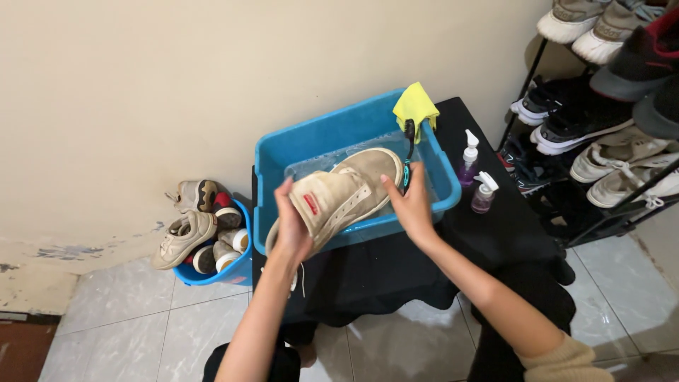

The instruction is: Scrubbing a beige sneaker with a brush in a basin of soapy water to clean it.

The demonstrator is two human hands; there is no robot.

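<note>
Left hand is wrapped round the heel end of a beige suede sneaker, fingers closed on it near the red tag. Right hand has its fingers curled round a dark brush with a teal handle, the palm pressed along the shoe's side. The sneaker sits tilted in the middle of the frame, toe pointing up-right, over the front rim of the blue plastic tub, which looks like it's got water in it.

My take on doing this bit well: keep that heel grip firm so the shoe doesn't twist, and keep it over the tub so drips land inside, not on the black cloth-covered table.

Round about: a yellow cloth hangs on the tub's far rim, upper middle. Two small spray bottles stand just right of the tub, close to the right wrist, so an elbow swing could knock them. The smaller blue basket of worn shoes sits on the floor at left, and a shoe rack fills the upper right.
</note>
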